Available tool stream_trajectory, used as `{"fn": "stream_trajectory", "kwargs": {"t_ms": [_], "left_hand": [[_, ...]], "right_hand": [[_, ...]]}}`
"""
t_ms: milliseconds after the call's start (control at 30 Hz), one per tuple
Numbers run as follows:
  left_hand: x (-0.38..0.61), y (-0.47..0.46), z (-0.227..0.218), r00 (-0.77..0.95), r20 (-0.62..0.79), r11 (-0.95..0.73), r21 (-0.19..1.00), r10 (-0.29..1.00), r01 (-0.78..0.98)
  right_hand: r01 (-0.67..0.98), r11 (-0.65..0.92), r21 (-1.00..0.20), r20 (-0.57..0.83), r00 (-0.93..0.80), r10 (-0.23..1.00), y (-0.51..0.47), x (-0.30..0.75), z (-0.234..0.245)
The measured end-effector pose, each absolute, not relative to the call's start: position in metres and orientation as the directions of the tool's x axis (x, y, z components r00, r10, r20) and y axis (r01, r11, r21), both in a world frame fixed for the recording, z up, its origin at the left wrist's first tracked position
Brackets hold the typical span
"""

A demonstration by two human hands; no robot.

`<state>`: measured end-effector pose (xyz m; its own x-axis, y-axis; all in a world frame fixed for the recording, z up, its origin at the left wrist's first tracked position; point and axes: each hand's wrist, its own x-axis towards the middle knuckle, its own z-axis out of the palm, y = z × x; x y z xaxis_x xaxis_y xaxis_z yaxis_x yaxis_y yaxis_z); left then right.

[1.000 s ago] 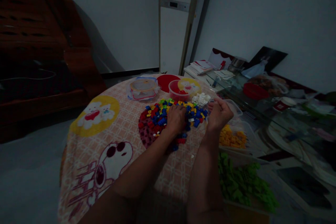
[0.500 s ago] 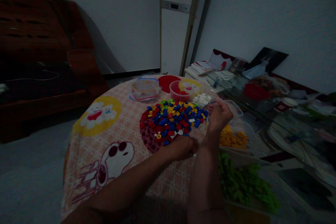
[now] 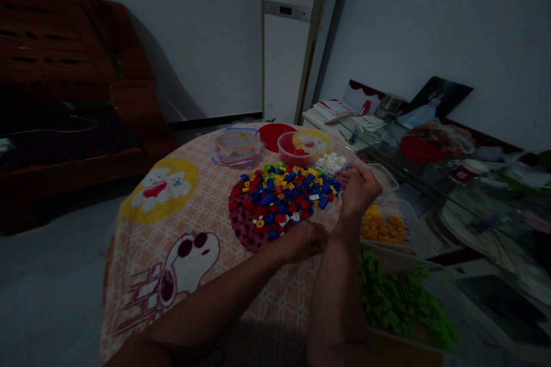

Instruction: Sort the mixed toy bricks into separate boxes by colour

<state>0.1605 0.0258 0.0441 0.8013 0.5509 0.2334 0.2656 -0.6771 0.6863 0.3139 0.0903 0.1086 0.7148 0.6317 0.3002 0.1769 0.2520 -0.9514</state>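
Observation:
A heap of small building bricks [image 3: 279, 195], mostly blue, red and yellow, lies on the table. Just in front of its near edge is my left hand [image 3: 307, 241], fingers curled closed; what they hold, if anything, is hidden. My right hand [image 3: 362, 186] hovers to the right of the heap, above the rim of a clear container, with its fingers bent together; their contents cannot be made out. Beyond it sit white bricks [image 3: 330, 163] in a clear container. Orange-yellow bricks [image 3: 383, 225] fill part of another container beside my right wrist.
Green bricks [image 3: 404, 298] lie in a large clear box at the near right. At the back stand a round clear tub [image 3: 295, 152] with red bricks and stacked lids [image 3: 237, 146]. A cluttered glass table [image 3: 387, 143] borders the right side.
My left hand has shifted slightly, and the small white piece beside its fingers is no longer visible. My right hand has barely moved.

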Motion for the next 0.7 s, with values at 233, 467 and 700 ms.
{"fn": "stream_trajectory", "kwargs": {"t_ms": [233,467,700], "left_hand": [[0.133,0.076,0.065,0.222,0.294,-0.363,0.837,0.93,0.41],[0.121,0.09,0.058,0.123,0.328,-0.349,0.834,0.936,0.428],[0.124,0.086,0.049,0.082,0.341,-0.348,0.873,0.937,0.343]], "right_hand": [[0.324,0.012,-0.946,0.187,0.515,0.837,0.094,0.316,0.098],[0.641,-0.104,-0.76,0.01,0.171,0.985,0.094,0.31,0.079],[0.441,-0.106,-0.891,-0.094,0.048,0.994,0.089,0.293,0.092]]}}
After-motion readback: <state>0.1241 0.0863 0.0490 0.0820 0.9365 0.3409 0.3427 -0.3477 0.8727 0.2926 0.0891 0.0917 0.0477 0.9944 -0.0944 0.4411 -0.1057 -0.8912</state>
